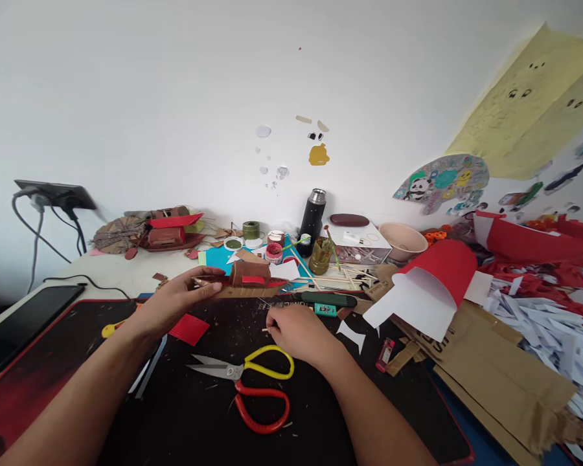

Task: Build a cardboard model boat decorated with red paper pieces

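Observation:
My left hand (187,288) grips one end of a brown cardboard model boat (252,275) with red trim, held level above the black mat (175,414). Just right of the boat, my right hand (296,330) is closed in a pinch; a short pale tip, perhaps a thin stick, pokes out from its fingers. Below both hands lie scissors (230,371) with one yellow and one red handle, blades slightly parted. A piece of red card (189,329) rests under my left wrist.
Paint jars (274,252), a black thermos (313,220) and thin sticks stand or lie behind. At right are rolled red paper (437,278), a lighter (385,355), cardboard (505,362) and paper scraps (548,323). Another model boat (165,236) sits back left, a phone (26,327) far left.

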### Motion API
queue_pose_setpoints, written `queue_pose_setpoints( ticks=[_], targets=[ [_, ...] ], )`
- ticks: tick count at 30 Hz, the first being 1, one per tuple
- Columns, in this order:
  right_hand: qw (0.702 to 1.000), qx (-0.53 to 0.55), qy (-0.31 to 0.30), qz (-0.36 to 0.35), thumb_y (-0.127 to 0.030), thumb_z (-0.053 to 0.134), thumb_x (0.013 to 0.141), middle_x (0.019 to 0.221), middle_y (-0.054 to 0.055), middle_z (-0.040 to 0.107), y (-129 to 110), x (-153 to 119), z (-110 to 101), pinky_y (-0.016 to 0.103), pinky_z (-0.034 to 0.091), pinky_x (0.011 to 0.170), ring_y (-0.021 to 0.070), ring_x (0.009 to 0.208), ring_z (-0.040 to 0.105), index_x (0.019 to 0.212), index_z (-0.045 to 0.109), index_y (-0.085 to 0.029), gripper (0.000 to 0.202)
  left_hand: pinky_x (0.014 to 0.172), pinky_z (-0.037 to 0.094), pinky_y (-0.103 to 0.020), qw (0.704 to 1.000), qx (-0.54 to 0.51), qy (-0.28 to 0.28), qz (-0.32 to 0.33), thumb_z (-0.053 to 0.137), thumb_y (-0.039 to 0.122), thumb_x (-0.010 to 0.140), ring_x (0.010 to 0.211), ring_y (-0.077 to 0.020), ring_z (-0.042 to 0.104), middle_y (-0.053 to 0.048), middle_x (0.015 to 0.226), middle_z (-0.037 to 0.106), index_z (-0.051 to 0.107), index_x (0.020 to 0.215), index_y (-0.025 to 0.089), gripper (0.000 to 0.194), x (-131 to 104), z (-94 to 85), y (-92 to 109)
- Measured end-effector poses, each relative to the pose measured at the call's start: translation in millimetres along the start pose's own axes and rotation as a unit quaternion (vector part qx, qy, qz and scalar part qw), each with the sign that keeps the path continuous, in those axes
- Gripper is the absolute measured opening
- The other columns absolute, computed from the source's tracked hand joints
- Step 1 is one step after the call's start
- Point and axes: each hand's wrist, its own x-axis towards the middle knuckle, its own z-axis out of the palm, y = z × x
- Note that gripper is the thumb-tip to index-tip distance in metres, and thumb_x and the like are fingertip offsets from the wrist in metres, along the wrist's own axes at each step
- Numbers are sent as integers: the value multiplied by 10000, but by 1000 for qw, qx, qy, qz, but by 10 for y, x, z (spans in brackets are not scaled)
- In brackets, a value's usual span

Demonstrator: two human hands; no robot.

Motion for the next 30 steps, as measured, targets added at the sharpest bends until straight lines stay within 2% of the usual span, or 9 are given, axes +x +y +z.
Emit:
queue_pose_setpoints(
  ticks=[3, 7, 11, 14, 17, 21, 24, 27, 30],
  targets=[
    [999, 38, 2, -14, -182, 674, 940, 903, 61, 802, -46, -7, -23, 298, 360, 697, 212, 831, 703, 952, 791, -208, 121, 753, 622, -281, 1000, 15, -14, 3, 1006, 482, 635, 1006, -309, 770, -135, 1164, 822, 812, 1186, 224, 639, -24, -15, 19],
    [993, 113, -25, -20, -222, 715, 929, 729, 4, 726, -120, -20, -70, 277, 324, 635, 157, 653, 597, 948, 798, -219, 85, 777, 633, -326, 999, 27, -18, -7, 1035, 431, 576, 1021, -350, 775, -134, 1137, 834, 827, 1142, 235, 634, -33, -42, 34],
    [984, 169, -42, -22, -200, 719, 907, 636, -41, 651, -181, -32, -76, 268, 314, 619, 129, 577, 523, 914, 782, -227, 69, 878, 644, -367, 998, 40, -41, -14, 1043, 374, 562, 1167, -379, 749, -156, 1251, 803, 828, 1084, 232, 582, 22, -107, -31],
    [977, 205, -56, -26, -204, 722, 894, 626, -57, 624, -220, -41, -52, 264, 315, 608, 120, 571, 513, 899, 765, -228, 50, 1004, 612, -418, 997, 51, -54, -8, 1048, 329, 535, 1248, -378, 720, -141, 1237, 809, 828, 1056, 246, 571, 82, -156, -107],
    [968, 241, -67, -35, -217, 720, 888, 595, -77, 581, -259, -50, -36, 260, 307, 587, 108, 548, 494, 881, 746, -228, 29, 1066, 577, -471, 990, 134, -36, 21, 1041, 345, 517, 1230, -393, 726, -123, 1210, 821, 835, 1085, 267, 609, 118, -180, -158],
    [953, 296, -62, -26, -254, 727, 899, 579, -90, 542, -288, -55, -37, 256, 296, 561, 94, 529, 456, 892, 736, -229, 28, 999, 603, -452, 977, 209, -4, 51, 1018, 366, 519, 1123, -402, 759, -105, 1170, 830, 840, 1123, 299, 633, 120, -181, -208],
    [934, 354, -40, -4, -262, 729, 919, 597, -86, 529, -270, -47, -28, 249, 289, 545, 90, 535, 449, 916, 732, -225, 37, 936, 619, -406, 977, 204, 16, 65, 1016, 351, 498, 1101, -400, 759, -94, 1128, 832, 849, 1108, 318, 633, 116, -191, -247],
    [903, 428, -35, 11, -294, 716, 950, 604, -85, 517, -230, -28, -2, 238, 304, 506, 87, 494, 470, 946, 714, -222, 72, 944, 608, -381, 963, 250, 26, 97, 1025, 374, 465, 1169, -413, 733, -113, 1168, 825, 847, 1122, 318, 683, 95, -227, -209],
    [875, 483, -31, 23, -307, 724, 953, 609, -89, 528, -198, 0, 25, 226, 328, 467, 76, 438, 474, 953, 691, -213, 99, 963, 595, -392, 946, 302, 40, 109, 980, 537, 515, 1238, -421, 699, -129, 1260, 805, 823, 1156, 283, 707, 22, -251, -36]
  ],
)
